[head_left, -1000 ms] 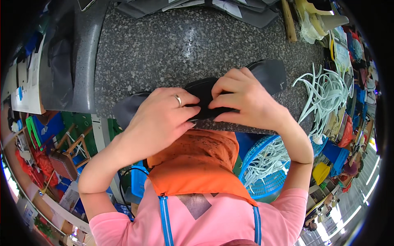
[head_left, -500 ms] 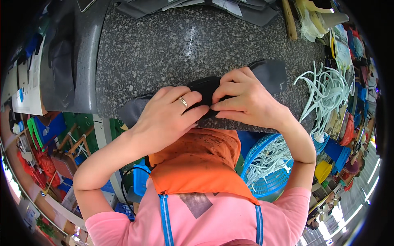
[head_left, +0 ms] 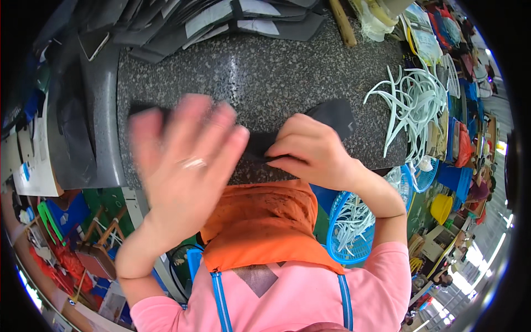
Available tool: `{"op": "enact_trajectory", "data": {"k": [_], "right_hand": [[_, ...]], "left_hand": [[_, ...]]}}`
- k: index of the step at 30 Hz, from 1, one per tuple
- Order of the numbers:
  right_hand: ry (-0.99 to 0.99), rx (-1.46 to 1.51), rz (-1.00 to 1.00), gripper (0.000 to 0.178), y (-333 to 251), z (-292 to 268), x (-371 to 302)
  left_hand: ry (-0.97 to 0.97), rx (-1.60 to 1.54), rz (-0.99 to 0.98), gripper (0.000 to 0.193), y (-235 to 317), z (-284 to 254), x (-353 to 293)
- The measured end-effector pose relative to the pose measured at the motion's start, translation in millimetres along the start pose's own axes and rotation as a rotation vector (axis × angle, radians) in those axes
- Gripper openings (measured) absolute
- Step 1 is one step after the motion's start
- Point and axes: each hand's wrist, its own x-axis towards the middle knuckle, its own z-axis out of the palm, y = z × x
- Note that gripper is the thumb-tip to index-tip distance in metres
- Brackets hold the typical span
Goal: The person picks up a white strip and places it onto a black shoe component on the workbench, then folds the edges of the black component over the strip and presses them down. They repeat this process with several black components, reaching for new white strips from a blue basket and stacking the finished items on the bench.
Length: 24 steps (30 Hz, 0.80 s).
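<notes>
A thin, black, flexible piece of sheet material (head_left: pixel 334 116) lies along the near side of a speckled dark stone tabletop (head_left: pixel 271 74). My right hand (head_left: pixel 315 152) pinches its near edge between thumb and fingers. My left hand (head_left: pixel 185 149), wearing a ring, is smeared by motion above the left part of the piece. Its fingers are spread and grip nothing. Much of the piece's left part is hidden behind that hand, with a dark end showing past the fingers.
Dark flat pieces (head_left: pixel 276 26) with some whitish faces are piled at the back, beside a wooden stick (head_left: pixel 343 25). Pale green strips (head_left: pixel 417 105) hang over the right edge; a blue basket (head_left: pixel 354 253) below holds more. A phone-like object (head_left: pixel 94 45) sits back left.
My left hand has let go of the black piece, moved up and left, and spread its fingers. My right hand keeps its pinch. The whole view has shifted a little.
</notes>
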Motion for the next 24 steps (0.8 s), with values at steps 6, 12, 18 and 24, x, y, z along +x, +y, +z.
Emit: {"op": "enact_trajectory", "data": {"k": [6, 12, 18, 24], "right_hand": [[0.042, 0.657, 0.318, 0.016, -39, 13, 23], [0.188, -0.718, 0.425, 0.035, 2, -44, -29], [0.275, -0.988, 0.528, 0.033, 59, -84, -63], [0.441, -0.626, 0.497, 0.025, 62, -98, -56]], "left_hand": [[0.348, -1.874, -0.767, 0.070, 33, 21, -33], [0.655, -1.236, -0.979, 0.062, -30, -40, -55], [0.331, 0.092, -1.338, 0.076, -190, -52, -97], [0.917, 0.231, -0.212, 0.074, -137, -39, 57]]}}
